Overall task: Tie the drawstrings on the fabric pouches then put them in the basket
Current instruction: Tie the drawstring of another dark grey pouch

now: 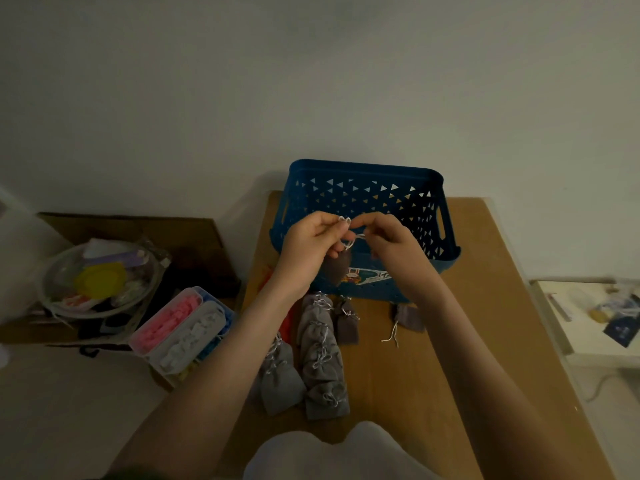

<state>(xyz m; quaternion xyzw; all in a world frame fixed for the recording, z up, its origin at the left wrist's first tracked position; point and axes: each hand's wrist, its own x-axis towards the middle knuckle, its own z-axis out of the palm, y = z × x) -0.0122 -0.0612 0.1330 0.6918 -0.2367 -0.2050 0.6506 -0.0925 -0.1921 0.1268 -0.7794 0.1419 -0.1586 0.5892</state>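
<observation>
Seen from my head, my left hand (pixel 310 245) and right hand (pixel 393 245) each pinch the white drawstring (pixel 354 240) of a grey pouch (pixel 337 271) hanging before the blue basket (pixel 367 169), other pouches (pixel 320 355) on the table (pixel 433 358) below.

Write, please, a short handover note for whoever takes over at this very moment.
The left hand and the right hand each pinch the drawstring of a raised pouch, which hangs in front of the basket.
A row of pouches lies on the table; a lone pouch lies to the right, strings loose.
Done: no pouch shows in the basket; some in the row look tied.
Left: finish this knot, tie the rest, basket them all.
</observation>
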